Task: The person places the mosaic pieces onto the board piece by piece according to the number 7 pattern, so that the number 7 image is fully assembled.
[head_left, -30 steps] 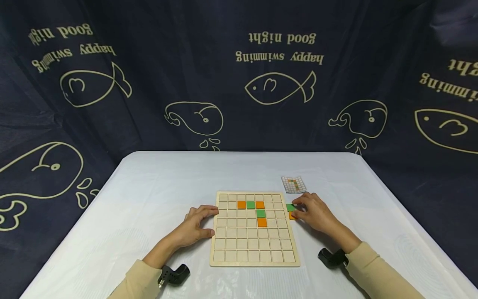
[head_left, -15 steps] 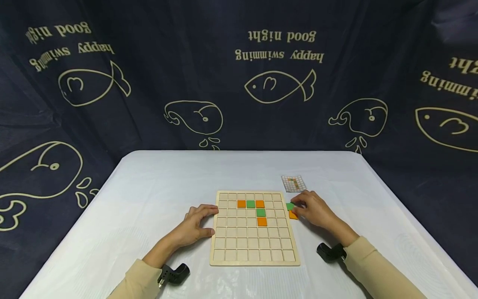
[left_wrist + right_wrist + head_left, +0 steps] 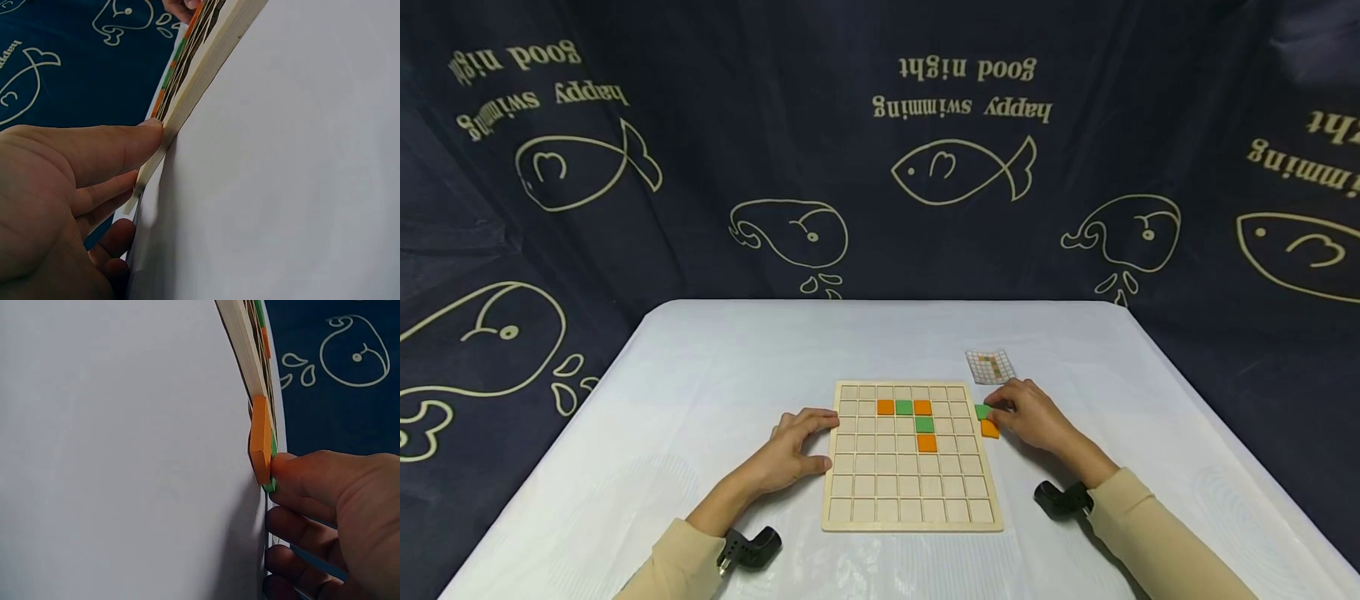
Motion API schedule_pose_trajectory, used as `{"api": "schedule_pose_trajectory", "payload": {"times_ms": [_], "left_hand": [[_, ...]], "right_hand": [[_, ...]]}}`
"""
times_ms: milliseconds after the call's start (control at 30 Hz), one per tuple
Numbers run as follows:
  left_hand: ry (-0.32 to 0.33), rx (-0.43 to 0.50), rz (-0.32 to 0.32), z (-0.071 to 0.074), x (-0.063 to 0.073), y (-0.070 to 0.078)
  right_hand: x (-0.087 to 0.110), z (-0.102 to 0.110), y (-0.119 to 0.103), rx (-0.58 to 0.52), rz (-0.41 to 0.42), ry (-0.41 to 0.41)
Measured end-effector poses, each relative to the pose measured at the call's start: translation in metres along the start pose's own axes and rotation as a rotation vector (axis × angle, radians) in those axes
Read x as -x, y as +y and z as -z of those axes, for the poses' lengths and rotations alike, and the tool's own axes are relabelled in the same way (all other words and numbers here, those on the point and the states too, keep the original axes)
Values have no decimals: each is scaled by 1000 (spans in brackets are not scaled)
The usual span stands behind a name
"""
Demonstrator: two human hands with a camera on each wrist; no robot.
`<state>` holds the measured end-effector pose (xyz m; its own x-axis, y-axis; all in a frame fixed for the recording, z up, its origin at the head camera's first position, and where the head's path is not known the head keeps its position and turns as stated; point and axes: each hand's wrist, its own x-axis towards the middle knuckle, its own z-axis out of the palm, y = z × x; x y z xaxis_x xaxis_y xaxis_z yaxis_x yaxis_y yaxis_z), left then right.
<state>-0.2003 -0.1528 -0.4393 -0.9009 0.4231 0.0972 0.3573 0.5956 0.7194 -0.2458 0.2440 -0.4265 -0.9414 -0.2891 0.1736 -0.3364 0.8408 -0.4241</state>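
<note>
In the head view a wooden grid board (image 3: 886,485) lies flat on the table, with several orange and green square tiles set in its cells in a bent line. My left hand (image 3: 786,454) rests at the board's left edge, fingers and thumb extended and spread along it. Past the right edge lie a green tile (image 3: 982,412) and, just nearer, an orange tile (image 3: 990,429). My right hand (image 3: 1036,421) pinches the green tile between thumb and finger. From the right wrist, the orange tile's side (image 3: 260,440) hides much of the green one.
A small pattern card (image 3: 990,367) with a printed grid and coloured squares lies beyond my right hand. The white table (image 3: 730,346) ends at a dark patterned curtain (image 3: 880,250). Black wrist cameras sit beneath both sleeves.
My right hand has shifted slightly, leaving more of the orange tile showing. The left hand and the board hold still; the head view has tilted a little.
</note>
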Motion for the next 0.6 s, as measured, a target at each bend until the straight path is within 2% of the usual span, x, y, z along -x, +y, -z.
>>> {"api": "schedule_pose_trajectory", "payload": {"times_ms": [600], "left_hand": [[-9, 1, 10, 1, 1, 1]], "right_hand": [[-5, -2, 6, 11, -20, 12]]}}
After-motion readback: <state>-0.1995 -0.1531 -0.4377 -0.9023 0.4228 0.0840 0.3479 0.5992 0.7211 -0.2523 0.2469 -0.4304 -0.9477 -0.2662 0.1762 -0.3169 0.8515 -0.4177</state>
